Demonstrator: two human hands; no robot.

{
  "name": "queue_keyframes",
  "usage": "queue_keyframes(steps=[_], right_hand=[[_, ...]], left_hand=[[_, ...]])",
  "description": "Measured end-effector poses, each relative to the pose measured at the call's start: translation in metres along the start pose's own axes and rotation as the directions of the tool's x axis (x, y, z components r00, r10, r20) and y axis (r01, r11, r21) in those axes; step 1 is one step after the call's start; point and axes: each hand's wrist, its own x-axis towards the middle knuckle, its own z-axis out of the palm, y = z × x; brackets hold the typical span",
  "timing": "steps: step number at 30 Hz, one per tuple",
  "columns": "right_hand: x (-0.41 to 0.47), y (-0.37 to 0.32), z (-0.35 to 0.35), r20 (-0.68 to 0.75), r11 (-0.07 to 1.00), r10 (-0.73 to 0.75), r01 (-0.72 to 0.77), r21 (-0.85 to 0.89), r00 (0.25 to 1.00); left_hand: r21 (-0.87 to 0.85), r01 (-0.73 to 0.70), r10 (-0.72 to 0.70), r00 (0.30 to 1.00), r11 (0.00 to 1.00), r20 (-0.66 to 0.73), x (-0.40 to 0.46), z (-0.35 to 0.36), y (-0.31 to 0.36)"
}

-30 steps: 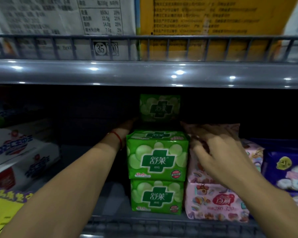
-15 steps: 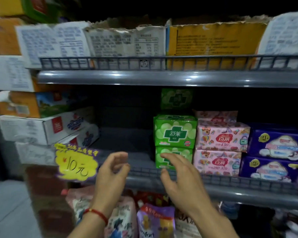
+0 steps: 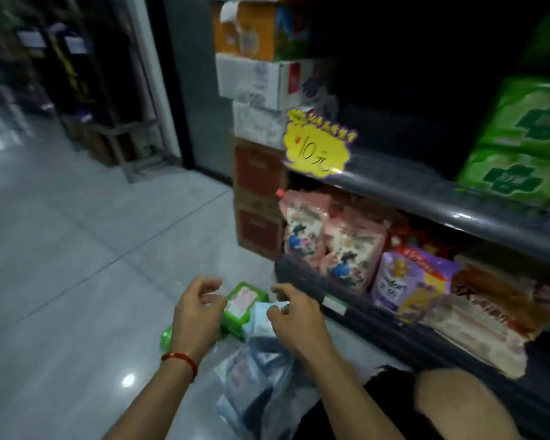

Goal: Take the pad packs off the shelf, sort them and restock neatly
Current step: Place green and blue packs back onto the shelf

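I see a clear bag (image 3: 261, 385) on the floor (image 3: 77, 281) holding blue packs, count unclear. Green pack (image 3: 240, 304) lies flat beside it, long axis running away from me. Left hand (image 3: 197, 315) and right hand (image 3: 294, 319) hover above, fingers loosely curled, holding nothing. Two green packs (image 3: 521, 147) stacked on shelf (image 3: 426, 192).

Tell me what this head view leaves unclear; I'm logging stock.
- Green pad packs on the shelf: cut by the right edge, print blurred.
- Packs in the plastic bag: film and the left hand and right hand cover them; count unknown.
- Shelf back: too dark.
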Motion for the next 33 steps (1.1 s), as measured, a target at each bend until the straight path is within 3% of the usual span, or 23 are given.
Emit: queue_keyframes(steps=[4,8,11,16,21,24,26,29,33], right_hand=[[0.005,0.001,0.056,0.207,0.994,-0.005,0.029,-0.109,0.978],[0.018,-0.007,0.074,0.232,0.984,-0.046,0.084,-0.156,0.972],[0.021,-0.010,0.086,0.282,0.969,-0.093,0.152,-0.196,0.955],[0.033,-0.019,0.106,0.337,0.953,-0.116,0.201,-0.227,0.934],[0.040,-0.020,0.119,0.377,0.925,-0.082,0.211,-0.315,0.922],[0.043,-0.023,0.123,0.396,0.910,-0.062,0.214,-0.354,0.916],[0.044,-0.023,0.126,0.409,0.908,-0.040,0.204,-0.366,0.912],[0.047,-0.023,0.128,0.401,0.912,-0.012,0.175,-0.372,0.916],[0.047,-0.023,0.128,0.395,0.917,0.004,0.154,-0.368,0.919]], left_hand=[[0.087,0.223,-0.208,0.966,0.971,-0.154,-0.002,-0.051,-0.078],[0.088,0.445,-0.425,0.887,0.891,-0.180,0.011,-0.065,-0.158],[0.218,0.511,-0.479,0.858,0.832,-0.183,0.025,-0.059,-0.202],[0.458,0.481,-0.499,0.862,0.748,-0.091,0.068,-0.052,-0.260],[0.753,0.268,-0.403,0.915,0.601,-0.004,0.109,-0.046,-0.301],[0.846,0.176,-0.416,0.907,0.502,0.058,0.129,-0.039,-0.319],[0.868,0.145,-0.400,0.914,0.475,0.066,0.135,-0.035,-0.324],[0.873,0.195,-0.350,0.936,0.447,-0.029,0.130,-0.029,-0.324],[0.726,0.376,-0.411,0.901,0.576,-0.140,0.107,-0.028,-0.308]])
